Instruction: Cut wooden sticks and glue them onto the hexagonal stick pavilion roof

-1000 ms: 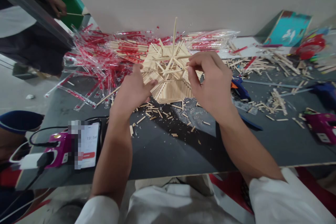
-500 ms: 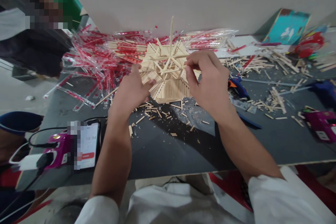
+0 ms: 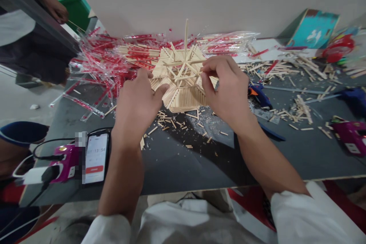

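A many-sided model of thin wooden sticks (image 3: 187, 97) stands on the dark table, its sloping panels made of sticks laid side by side. On top is an open star-shaped frame with one tall stick (image 3: 186, 38) pointing up. My right hand (image 3: 227, 87) pinches the end of a stick at the right of this frame; the fingertips partly cover it. At the model's left side is my left hand (image 3: 140, 101), thumb and fingers apart, with nothing seen in it. Whether its fingertips touch the panel I cannot tell.
Plastic-wrapped sticks (image 3: 100, 65) are heaped at the back left. Cut stick bits (image 3: 173, 122) lie before the model. A blue glue gun (image 3: 261, 95) is right of my right hand. A phone (image 3: 97, 156) and a purple power adapter (image 3: 64, 160) with cables sit front left. Another person's hand (image 3: 55, 7) shows top left.
My left hand has shifted a little to the left, away from the model's panels. My right hand keeps its pinch at nearly the same spot.
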Demonstrator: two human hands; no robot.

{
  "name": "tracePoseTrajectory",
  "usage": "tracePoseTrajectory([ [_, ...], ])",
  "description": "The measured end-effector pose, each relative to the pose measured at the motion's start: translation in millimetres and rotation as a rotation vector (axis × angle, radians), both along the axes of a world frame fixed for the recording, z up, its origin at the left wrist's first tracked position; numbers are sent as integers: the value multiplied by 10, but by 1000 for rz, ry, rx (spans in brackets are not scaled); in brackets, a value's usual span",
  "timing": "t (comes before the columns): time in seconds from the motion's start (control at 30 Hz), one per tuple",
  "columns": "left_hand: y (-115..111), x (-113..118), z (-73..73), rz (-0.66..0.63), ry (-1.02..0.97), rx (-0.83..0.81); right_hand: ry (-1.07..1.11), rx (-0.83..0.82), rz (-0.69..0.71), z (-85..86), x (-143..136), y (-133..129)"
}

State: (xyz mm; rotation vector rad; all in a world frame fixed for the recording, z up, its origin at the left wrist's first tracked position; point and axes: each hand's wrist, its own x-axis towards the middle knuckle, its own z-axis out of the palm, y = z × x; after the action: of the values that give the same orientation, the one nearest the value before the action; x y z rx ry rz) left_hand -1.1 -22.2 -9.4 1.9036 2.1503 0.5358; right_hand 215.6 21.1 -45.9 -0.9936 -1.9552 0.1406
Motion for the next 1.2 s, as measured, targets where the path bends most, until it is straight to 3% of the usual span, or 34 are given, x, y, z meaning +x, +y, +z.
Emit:
tracePoseTrajectory([
  [0.1,-159,108,140,-51,27,63,-6,5,-8,-6,6,-6],
  [0.2,-250,270,173,-179,-36,83,8,-5,-10,-22,11,-14],
  [0.5,-158,660,-133,-357,-72,48,24,40,60,-25,84,32],
  [0.77,-94,736,-256,-380,-22,9,3,-28,102,18,133,41],
  [1.2,-159,791,-126,-357,142,-87,-19,30,86,7,132,75],
])
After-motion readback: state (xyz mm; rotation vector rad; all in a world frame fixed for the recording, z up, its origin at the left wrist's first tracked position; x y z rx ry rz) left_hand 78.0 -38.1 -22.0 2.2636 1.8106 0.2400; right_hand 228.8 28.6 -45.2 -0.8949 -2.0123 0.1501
